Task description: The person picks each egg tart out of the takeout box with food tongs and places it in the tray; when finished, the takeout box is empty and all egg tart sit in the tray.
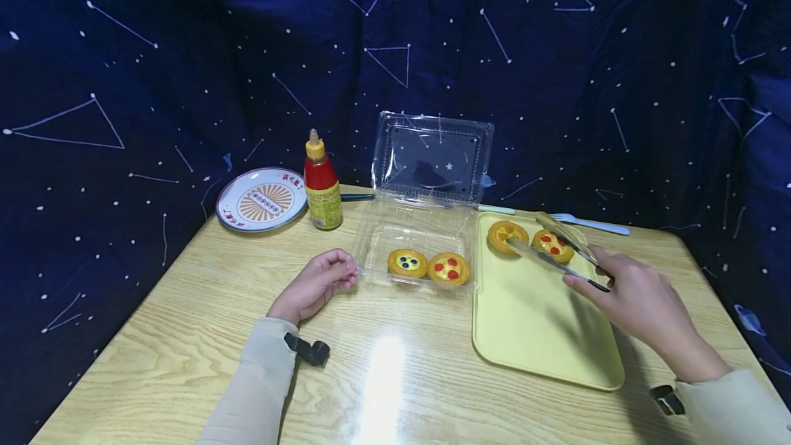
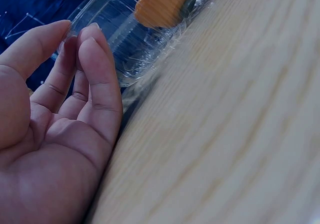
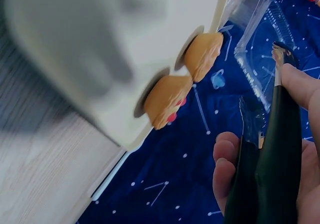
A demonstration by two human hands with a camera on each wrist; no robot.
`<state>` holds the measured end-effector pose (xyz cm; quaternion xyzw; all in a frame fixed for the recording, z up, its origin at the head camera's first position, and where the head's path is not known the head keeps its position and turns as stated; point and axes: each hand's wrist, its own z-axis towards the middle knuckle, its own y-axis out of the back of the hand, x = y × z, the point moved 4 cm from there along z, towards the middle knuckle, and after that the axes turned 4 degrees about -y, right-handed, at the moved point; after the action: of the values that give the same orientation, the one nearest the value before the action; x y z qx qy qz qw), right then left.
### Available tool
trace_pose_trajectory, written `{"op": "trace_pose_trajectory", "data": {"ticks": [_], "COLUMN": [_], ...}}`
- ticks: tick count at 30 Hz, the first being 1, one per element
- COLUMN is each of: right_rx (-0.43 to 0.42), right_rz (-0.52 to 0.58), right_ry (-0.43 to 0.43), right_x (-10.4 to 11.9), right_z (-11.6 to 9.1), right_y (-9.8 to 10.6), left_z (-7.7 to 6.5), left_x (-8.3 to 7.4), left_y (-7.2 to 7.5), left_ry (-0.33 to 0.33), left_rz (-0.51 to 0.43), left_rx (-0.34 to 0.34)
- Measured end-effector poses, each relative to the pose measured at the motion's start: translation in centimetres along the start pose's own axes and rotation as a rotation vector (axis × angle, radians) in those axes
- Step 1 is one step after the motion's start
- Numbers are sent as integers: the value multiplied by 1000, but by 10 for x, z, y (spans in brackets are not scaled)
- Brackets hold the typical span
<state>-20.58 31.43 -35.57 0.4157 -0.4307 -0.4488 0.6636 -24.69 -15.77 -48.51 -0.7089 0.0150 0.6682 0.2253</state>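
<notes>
My left hand [image 1: 318, 283] pinches the rim at the left front corner of a clear plastic clamshell box [image 2: 127, 43], whose lid [image 1: 432, 156] stands raised. Inside the box sit an egg tart with blue dots [image 1: 406, 262] and one with red pieces [image 1: 448, 268], side by side. My right hand [image 1: 643, 297] grips metal tongs with black handles [image 3: 280, 154] over a yellow tray [image 1: 537, 321]. The tongs' arms are spread, one on each side of a second red-topped tart [image 1: 553, 244] at the tray's far end. Left of it lies a plain tart [image 1: 507, 235].
A red sauce bottle with a yellow cap [image 1: 324, 191] stands behind the box's left side. Beside it a patterned white plate [image 1: 290, 184] leans at the back left. Behind the tray lies a pale blue fork [image 1: 596, 225]. A dark starry cloth [image 1: 247, 53] hangs behind the table.
</notes>
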Motion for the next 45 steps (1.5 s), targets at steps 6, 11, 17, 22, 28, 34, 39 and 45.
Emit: {"op": "trace_pose_trajectory", "data": {"ticks": [6, 11, 17, 22, 28, 34, 39, 45], "right_rx": [8, 4, 35, 74, 103, 138, 146, 155], "right_rz": [46, 69, 98, 121, 124, 136, 126, 90], "right_ry": [26, 59, 88, 101, 128, 187, 209, 231], "right_x": [15, 28, 43, 56, 72, 90, 101, 105], "right_z": [1, 3, 6, 11, 20, 27, 34, 38], "right_y": [-3, -6, -15, -21, -26, -35, -39, -47], "left_z": [1, 2, 2, 0, 1, -6, -5, -2], "left_x": [-1, -2, -2, -5, -6, 0, 0, 0], "left_y": [-1, -2, -2, -1, 0, 1, 0, -3], "left_ry": [-4, -4, 0, -3, -10, 7, -5, -12], "left_rz": [2, -5, -9, 4, 5, 5, 2, -2], "left_rx": [11, 13, 5, 4, 4, -3, -6, 11]}}
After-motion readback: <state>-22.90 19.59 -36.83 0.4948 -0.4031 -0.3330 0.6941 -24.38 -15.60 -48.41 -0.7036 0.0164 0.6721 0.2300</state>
